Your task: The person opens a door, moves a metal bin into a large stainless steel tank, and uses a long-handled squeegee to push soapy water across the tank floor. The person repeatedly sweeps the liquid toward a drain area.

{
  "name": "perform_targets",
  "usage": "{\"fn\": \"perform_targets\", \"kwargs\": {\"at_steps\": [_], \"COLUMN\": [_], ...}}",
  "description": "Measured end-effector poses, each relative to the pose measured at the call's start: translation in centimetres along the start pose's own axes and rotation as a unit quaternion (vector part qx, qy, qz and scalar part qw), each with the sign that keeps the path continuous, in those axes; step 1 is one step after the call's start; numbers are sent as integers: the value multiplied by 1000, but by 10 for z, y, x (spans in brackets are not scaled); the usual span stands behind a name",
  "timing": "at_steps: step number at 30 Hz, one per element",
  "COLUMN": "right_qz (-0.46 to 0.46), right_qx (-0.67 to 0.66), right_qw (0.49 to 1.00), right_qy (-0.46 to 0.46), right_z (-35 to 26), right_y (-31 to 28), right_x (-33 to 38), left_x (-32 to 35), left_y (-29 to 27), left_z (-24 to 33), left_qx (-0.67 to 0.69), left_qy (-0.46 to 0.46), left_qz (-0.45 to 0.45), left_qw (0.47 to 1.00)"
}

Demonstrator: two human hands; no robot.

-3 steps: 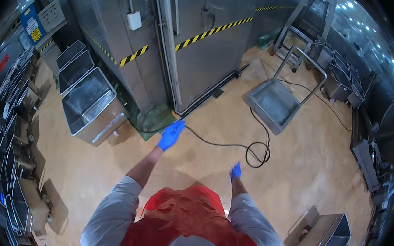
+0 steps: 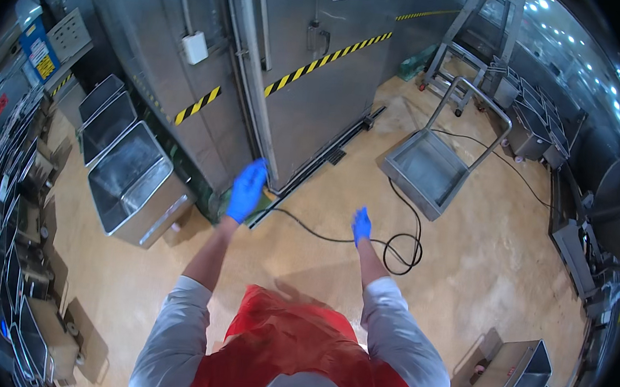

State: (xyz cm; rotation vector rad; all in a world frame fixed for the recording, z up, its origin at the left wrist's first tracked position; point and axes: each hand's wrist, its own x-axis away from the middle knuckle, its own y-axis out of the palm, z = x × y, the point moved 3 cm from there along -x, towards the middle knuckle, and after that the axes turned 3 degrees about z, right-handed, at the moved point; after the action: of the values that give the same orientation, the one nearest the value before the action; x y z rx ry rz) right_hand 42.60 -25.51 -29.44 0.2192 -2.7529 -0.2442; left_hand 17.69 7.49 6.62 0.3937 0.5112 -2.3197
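The left hand (image 2: 247, 189), in a blue glove, is raised and extended toward the vertical edge of the large stainless steel sliding door (image 2: 312, 83), next to its frame post; whether the edge is actually touched cannot be told. The fingers are held straight and close together, nothing being pinched, a posture suited to pressing or pushing against a flat edge. The right hand (image 2: 361, 224), also gloved in blue, is held lower and apart from the door, empty, above the floor; its fingers appear extended together, though the detail is small.

The door stands upright on a floor track (image 2: 328, 158) and is marked with a yellow-and-black hazard stripe (image 2: 329, 57). A black cable (image 2: 401, 249) is laid across the tan floor and coiled just right of the right hand, leading to a steel platform trolley (image 2: 430, 167). Empty steel tubs (image 2: 130, 181) are parked left of the door, clear of its travel.
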Motion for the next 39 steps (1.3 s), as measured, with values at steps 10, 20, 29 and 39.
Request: {"fn": "perform_targets", "kwargs": {"at_steps": [10,20,29,39], "right_qz": [17,208,130,95], "right_qx": [191,264,34,15], "right_qw": [921,841,859,840], "right_qy": [-338,-425,-495,-534], "right_z": [-312,-416,-398,-401], "right_y": [461,556,591,575], "right_x": [-236,-469,-548,-562], "left_x": [-436,-606,-613,-612], "left_y": [-62,10,-5,37], "left_z": [-84,-131,-182,-153], "left_qx": [-103,-167,-226,-353], "left_qy": [277,365,337,377], "left_qz": [139,180,254,248], "left_qw": [945,898,878,820]}}
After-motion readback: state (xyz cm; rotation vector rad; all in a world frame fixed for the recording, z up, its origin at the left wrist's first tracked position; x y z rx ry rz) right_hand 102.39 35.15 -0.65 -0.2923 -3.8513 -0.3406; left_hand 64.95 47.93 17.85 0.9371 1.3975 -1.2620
